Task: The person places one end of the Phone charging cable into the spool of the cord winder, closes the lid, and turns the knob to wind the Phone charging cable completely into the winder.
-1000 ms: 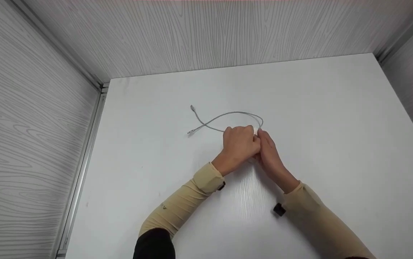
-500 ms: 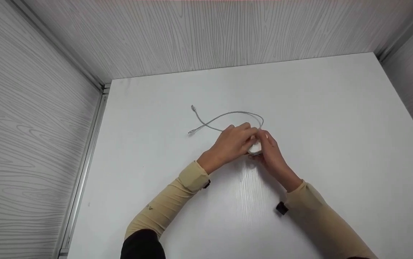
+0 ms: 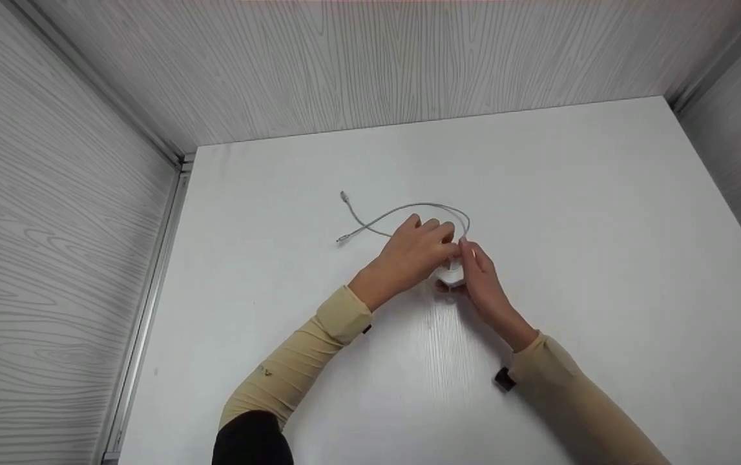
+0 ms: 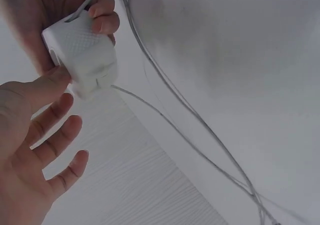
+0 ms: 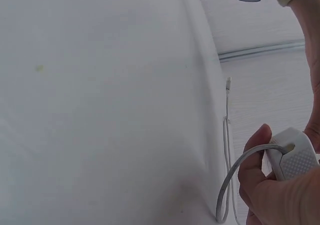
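A white boxy cable winder (image 3: 451, 278) with a dotted textured side is held between both hands over the table. My right hand (image 3: 488, 284) grips it, thumb and fingers curled round it in the right wrist view. My left hand (image 3: 406, 255) pinches the winder's side with the thumb; in the left wrist view the index fingertip is hidden and the other fingers (image 4: 65, 135) are spread. A thin grey charging cable (image 3: 409, 205) leaves the winder through slots on opposite sides. Its two strands cross on the table, and both plugs (image 3: 343, 239) lie to the left.
The white tabletop (image 3: 267, 310) is bounded by a wood-grain panel (image 3: 344, 64) at the back and others at the sides. A small black wrist camera (image 3: 504, 379) sits under the right sleeve, close to the table.
My left hand has shifted left and turned, uncovering the front of the winder. My right hand still grips it, a little lower. The cable's plugs lie where they were.
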Demonstrator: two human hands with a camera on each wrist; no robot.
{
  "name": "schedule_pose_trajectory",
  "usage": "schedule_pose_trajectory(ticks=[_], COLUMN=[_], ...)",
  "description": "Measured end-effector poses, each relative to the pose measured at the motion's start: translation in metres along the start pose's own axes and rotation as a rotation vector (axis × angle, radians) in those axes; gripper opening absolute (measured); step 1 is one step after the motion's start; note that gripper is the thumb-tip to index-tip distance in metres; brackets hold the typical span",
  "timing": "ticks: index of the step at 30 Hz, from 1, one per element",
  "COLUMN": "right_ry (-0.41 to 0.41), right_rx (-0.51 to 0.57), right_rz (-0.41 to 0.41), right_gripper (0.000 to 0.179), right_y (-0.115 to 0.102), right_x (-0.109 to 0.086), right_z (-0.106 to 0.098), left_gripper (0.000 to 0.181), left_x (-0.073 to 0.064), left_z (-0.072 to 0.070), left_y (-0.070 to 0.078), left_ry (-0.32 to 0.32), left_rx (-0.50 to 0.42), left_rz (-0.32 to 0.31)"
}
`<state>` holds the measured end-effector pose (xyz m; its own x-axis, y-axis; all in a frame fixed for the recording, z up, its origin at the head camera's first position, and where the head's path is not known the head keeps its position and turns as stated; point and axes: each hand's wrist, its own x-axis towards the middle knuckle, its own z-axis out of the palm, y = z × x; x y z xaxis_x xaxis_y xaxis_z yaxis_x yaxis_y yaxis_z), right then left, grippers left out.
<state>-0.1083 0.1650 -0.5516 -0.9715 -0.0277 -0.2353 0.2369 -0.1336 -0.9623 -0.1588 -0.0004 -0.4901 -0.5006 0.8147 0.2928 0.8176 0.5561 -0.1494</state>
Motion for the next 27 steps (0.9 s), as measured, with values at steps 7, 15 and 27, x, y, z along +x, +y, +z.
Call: schedule_pose_trajectory(ticks=[7, 15, 27], right_ry=[0.025, 0.014, 0.084], right_rx=[-0.006, -0.117, -0.167], right_rz=[-0.005, -0.004, -0.042], right_gripper=[0.053, 0.053, 0.045], right_y=[0.000, -0.003, -0.003], right_x=[-0.002, -0.002, -0.004], right_z=[0.003, 0.002, 0.005], left_gripper=[0.031, 0.033, 0.030], left_x=[0.002, 0.000, 0.008], left_z=[-0.002, 0.002, 0.007], left_y=[0.000, 0.006, 0.030], left_ry=[0.000, -0.008, 0.034], left_rx=[0.083, 0.068, 0.036], left_rz=[0.011, -0.042, -0.253])
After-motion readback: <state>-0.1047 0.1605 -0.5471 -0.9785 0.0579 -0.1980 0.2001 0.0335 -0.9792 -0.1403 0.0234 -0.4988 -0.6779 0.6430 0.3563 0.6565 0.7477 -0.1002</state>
